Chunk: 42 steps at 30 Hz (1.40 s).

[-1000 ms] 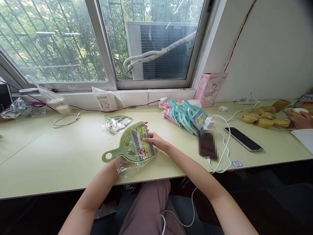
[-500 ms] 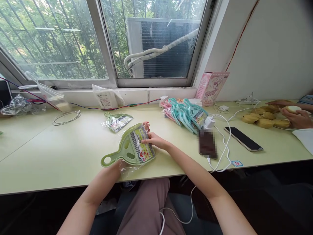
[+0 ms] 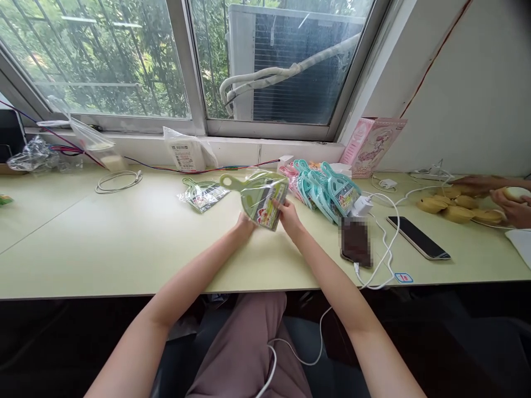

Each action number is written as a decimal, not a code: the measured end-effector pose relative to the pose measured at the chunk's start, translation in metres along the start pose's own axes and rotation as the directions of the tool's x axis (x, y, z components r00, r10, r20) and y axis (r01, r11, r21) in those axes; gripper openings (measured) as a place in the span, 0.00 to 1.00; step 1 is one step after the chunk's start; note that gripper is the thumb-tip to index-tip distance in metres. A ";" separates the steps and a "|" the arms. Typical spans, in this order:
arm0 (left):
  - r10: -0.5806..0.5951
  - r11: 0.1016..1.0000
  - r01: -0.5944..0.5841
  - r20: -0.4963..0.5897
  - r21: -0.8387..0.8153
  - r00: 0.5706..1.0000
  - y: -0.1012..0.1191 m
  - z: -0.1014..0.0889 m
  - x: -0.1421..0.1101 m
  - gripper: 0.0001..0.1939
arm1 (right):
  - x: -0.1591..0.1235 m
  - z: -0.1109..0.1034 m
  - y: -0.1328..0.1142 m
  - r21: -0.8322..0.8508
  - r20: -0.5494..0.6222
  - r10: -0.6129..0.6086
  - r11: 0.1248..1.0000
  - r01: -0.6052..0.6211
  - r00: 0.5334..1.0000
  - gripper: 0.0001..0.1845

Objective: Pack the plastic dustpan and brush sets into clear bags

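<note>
A green dustpan and brush set (image 3: 260,199) in clear plastic wrap hangs tilted a little above the table, its handle pointing left and away from me. My right hand (image 3: 288,214) is closed on its right edge, with the thumb over the printed card at the bristles. Behind the set's lower left side is my left hand (image 3: 245,222); its fingers are hidden, so I cannot tell whether they grip it. Another wrapped green dustpan set (image 3: 204,193) lies flat just beyond, to the left. Several turquoise dustpan sets (image 3: 327,190) and pink ones (image 3: 290,176) lie overlapping to the right.
Right of my arm are a blurred-out dark device (image 3: 357,242) on a white cable and a black phone (image 3: 418,237). A pink box (image 3: 373,146) stands by the wall. At far right, another person's hands (image 3: 512,202) hold a pale round thing near yellow-brown pieces (image 3: 456,213).
The green set has swung round and moved away from me: its handle, earlier pointing left toward me, now points left and away. Both hands moved forward with it; the view shifted slightly.
</note>
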<state>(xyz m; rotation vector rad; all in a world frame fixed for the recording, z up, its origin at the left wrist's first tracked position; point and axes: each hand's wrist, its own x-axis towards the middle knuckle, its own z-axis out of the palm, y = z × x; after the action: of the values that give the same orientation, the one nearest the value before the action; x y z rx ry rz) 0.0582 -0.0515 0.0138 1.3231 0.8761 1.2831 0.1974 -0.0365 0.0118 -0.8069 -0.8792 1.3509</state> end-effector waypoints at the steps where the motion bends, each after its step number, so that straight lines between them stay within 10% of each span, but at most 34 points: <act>1: -0.056 0.994 0.055 -0.008 -0.089 0.998 -0.004 -0.002 0.006 0.33 | 0.003 -0.003 -0.001 0.019 -0.061 -0.025 0.999 0.026 0.998 0.24; 5: -0.110 0.966 0.110 0.012 -0.235 0.994 -0.010 -0.016 0.020 0.46 | 0.008 -0.009 0.003 0.086 -0.266 -0.065 0.992 0.091 0.962 0.20; 10: -0.028 0.995 0.019 0.097 0.099 0.995 -0.019 -0.019 0.017 0.38 | 0.007 -0.008 0.013 0.096 -0.415 -0.078 0.987 0.129 0.907 0.20; 16: 0.007 0.844 -0.170 0.307 0.508 0.952 -0.027 -0.003 0.004 0.27 | 0.009 -0.008 0.010 0.155 -0.444 -0.058 0.978 0.140 0.894 0.21; 27: -0.026 0.712 -0.231 0.354 0.663 0.935 -0.004 0.016 -0.023 0.20 | -0.001 0.001 0.003 0.098 -0.299 -0.177 0.972 0.214 0.938 0.23; 35: -0.116 0.652 0.118 -0.055 0.749 0.992 0.005 0.023 -0.029 0.35 | -0.008 0.007 -0.004 0.050 -0.295 -0.267 0.954 0.294 0.917 0.26; 42: -0.031 0.763 0.025 -0.002 0.646 1.000 -0.001 0.015 -0.022 0.15 | -0.019 0.017 -0.010 -0.017 -0.291 -0.386 0.917 0.399 0.875 0.25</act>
<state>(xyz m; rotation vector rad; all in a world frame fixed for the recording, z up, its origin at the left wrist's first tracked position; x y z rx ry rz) 0.0695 -0.0755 0.0104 1.8367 1.4089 0.9692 0.1865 -0.0568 0.0275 -0.7213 -0.7302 0.8639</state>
